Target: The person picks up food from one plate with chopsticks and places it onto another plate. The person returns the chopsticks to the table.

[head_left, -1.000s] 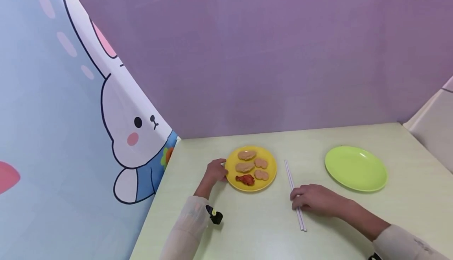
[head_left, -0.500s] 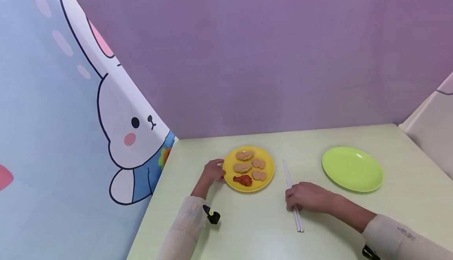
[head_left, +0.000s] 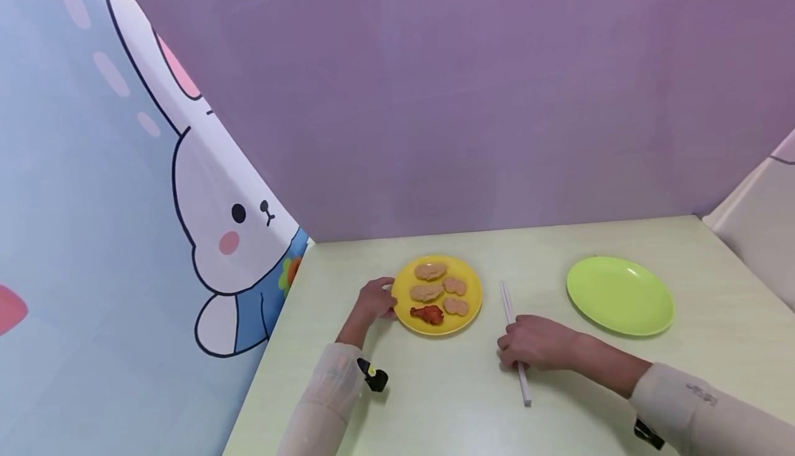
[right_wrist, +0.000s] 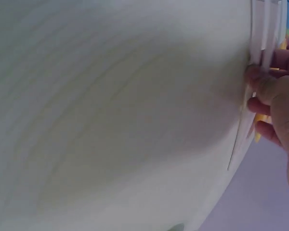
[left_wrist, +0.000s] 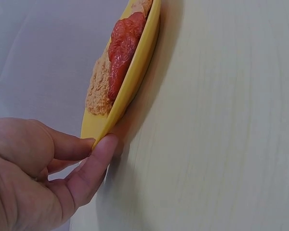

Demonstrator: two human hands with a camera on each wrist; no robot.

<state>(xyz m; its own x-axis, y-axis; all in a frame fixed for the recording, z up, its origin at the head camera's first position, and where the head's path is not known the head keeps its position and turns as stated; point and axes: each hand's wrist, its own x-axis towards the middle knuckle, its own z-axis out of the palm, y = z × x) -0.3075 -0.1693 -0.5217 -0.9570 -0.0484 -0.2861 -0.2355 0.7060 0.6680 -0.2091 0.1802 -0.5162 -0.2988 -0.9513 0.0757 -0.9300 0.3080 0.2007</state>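
On the left of the head view, my left hand pinches the rim of a yellow plate between thumb and fingers. In the left wrist view the thumb and a fingertip meet across the plate's rim. The plate bears a red chicken drumstick and several tan, nugget-like pieces. To the right, my right hand pinches a pair of pale chopsticks near their middle, close over the table. In the right wrist view, fingertips and thumb close around the chopsticks.
A green plate lies at the right, beyond my right forearm. The pale table meets a purple wall panel at the back. A panel with a rabbit drawing borders the left side.
My right hand has shifted slightly left along the chopsticks, and their near ends now lie closer together. The left hand keeps its pinch on the yellow plate.
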